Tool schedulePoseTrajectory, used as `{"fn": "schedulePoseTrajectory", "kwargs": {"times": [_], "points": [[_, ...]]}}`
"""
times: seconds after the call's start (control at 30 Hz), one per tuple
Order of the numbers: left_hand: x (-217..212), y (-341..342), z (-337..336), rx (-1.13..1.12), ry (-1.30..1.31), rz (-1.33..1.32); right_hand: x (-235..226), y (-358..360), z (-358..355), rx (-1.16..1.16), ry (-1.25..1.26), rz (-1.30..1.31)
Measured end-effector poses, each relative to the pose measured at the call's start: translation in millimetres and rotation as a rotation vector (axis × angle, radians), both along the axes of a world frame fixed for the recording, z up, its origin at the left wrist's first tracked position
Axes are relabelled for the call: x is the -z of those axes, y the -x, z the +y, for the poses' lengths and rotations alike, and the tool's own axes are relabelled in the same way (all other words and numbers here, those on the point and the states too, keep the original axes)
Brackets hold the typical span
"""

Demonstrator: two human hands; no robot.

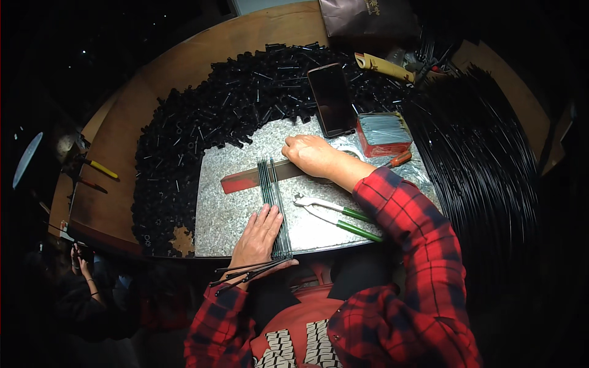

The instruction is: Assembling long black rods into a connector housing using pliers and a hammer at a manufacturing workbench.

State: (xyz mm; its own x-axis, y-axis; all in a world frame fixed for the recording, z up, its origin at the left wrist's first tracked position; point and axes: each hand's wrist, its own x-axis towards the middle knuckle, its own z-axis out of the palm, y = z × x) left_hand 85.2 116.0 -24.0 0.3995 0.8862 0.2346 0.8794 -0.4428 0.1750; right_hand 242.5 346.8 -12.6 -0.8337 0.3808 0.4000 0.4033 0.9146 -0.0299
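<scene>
My left hand lies flat on a row of thin dark rods, fingers stretched out and close together. Several black rods with thicker tips cross its wrist and thumb. The row lies over a flat bar, reddish at its left end, on a speckled grey board. My right hand is closed at the bar's other end, beyond the row; its fingertips are hidden, and I cannot make out what they hold. Pliers with green handles lie on the board, nearest to the rods.
A heap of small black tubular parts spreads around the board. A dark phone stands propped beside a red box of thin pale pieces. Long black rods lie right. Yellow-handled pliers are at left; another person's hands show beyond.
</scene>
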Motion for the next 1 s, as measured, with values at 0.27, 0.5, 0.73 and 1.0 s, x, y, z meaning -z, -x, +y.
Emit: {"fn": "schedulePoseTrajectory", "kwargs": {"times": [0.27,0.5,0.73,1.0], "points": [[0.3,0.4,-0.1,0.004,-0.005,0.006,5.3,4.3,2.1,-0.039,-0.074,0.075],[0.8,1.1,0.5,0.005,-0.001,-0.010,3.1,4.6,0.7,-0.048,-0.162,0.052],[1.6,1.2,2.0,-0.004,0.008,-0.007,2.0,1.4,1.7,-0.058,-0.061,0.071],[0.6,3.1,1.0,-0.010,-0.015,-0.004,-6.5,1.0,-3.8,-0.070,0.000,0.067]]}}
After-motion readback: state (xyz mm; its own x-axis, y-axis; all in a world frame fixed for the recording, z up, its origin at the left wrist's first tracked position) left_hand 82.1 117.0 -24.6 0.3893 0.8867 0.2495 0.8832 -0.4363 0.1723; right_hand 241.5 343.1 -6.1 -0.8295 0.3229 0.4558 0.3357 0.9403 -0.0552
